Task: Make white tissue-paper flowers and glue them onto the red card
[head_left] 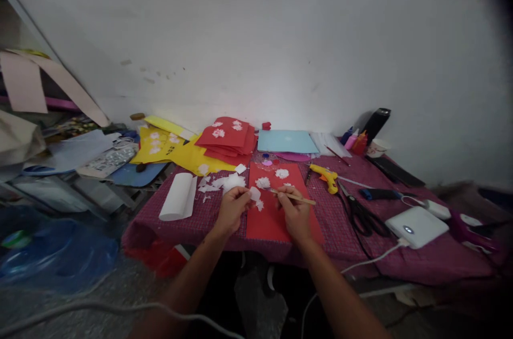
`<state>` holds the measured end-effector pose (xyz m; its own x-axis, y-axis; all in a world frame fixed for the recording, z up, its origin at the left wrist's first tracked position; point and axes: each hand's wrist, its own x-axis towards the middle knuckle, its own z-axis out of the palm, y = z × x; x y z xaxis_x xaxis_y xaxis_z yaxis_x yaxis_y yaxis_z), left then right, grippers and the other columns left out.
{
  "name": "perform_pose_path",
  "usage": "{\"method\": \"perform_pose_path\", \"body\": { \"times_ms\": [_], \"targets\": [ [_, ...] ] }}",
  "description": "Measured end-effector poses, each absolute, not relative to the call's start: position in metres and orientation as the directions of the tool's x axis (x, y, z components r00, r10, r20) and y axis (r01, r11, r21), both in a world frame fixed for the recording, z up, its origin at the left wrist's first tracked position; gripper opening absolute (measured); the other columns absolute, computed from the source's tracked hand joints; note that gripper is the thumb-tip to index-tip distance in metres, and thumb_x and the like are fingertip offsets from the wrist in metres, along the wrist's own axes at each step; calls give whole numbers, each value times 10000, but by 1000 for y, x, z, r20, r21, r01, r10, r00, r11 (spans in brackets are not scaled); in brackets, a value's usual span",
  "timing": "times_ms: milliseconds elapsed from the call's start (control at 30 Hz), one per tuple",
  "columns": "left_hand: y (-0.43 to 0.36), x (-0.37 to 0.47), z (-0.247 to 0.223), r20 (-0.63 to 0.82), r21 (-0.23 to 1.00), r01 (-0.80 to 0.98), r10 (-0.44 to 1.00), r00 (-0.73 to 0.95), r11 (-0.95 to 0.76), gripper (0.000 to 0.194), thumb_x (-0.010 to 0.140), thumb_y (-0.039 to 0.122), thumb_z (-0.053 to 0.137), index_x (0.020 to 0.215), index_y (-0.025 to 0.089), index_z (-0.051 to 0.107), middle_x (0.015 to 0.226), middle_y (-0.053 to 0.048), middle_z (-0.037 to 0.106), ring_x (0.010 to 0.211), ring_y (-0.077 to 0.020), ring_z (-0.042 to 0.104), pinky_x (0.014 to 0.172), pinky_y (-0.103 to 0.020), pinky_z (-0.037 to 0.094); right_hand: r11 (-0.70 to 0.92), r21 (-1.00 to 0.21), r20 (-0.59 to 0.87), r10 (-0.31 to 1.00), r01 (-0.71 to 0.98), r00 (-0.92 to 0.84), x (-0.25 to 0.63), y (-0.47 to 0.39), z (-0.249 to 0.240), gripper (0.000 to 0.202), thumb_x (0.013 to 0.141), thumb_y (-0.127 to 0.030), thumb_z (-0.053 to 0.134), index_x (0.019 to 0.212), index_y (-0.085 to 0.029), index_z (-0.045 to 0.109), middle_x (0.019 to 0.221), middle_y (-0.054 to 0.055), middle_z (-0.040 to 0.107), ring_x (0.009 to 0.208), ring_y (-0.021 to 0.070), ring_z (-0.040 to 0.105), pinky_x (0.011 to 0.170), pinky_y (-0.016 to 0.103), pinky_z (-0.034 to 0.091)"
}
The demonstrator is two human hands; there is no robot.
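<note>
Between the closed fingertips of my left hand (232,212) is a small white paper piece (255,194). My right hand (296,215) grips a thin paintbrush (306,200) with a pale wooden handle, its tip pointing left toward the paper piece. Both hands are over a red paper sheet (266,224) lying on the table. White paper flowers (282,173) are on that sheet, partly covered by my hands. A clear palette (260,164) with blue, pink and red spots sits just behind it. Torn white paper scraps (209,186) lie left of my left hand.
A white paper roll (176,197) stands at the left. Red cards with flowers (224,135), yellow sheets (188,154) and a light blue folder (286,141) are behind. To the right lie a yellow glue gun (326,176), black scissors (363,216) and a white power bank (419,226) with cables.
</note>
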<state>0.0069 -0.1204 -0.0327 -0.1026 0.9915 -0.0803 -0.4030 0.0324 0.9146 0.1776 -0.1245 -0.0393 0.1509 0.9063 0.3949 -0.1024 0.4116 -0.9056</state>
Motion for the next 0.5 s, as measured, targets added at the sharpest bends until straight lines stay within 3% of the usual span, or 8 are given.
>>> {"method": "perform_pose_path", "body": {
  "times_ms": [133, 267, 500],
  "targets": [
    [-120, 5, -39, -50, 919, -395, 992, -112, 1, 282, 641, 322, 816, 775, 146, 642, 695, 10, 631, 556, -108, 601, 569, -245, 515, 435, -898, 432, 901, -73, 48, 177, -131, -36, 97, 885, -293, 631, 932, -213, 658, 691, -10, 615, 607, 144, 558, 580, 269, 453],
    [-120, 3, -41, -52, 912, -411, 993, -110, 2, 271, 652, 307, 811, 780, 148, 632, 726, 9, 637, 572, -109, 614, 578, -244, 525, 432, -902, 430, 900, 13, -69, 173, -134, -35, 103, 884, -305, 632, 906, -214, 676, 776, 17, 667, 690, 166, 605, 643, 284, 487],
    [-122, 4, -39, -49, 910, -416, 993, -103, 2, 242, 649, 281, 801, 744, 148, 622, 695, 23, 620, 571, -107, 609, 576, -246, 525, 424, -904, 421, 905, 53, -68, 171, -132, -37, 104, 882, -306, 633, 926, -226, 683, 857, 26, 693, 790, 192, 635, 723, 300, 501]
  ]
}}
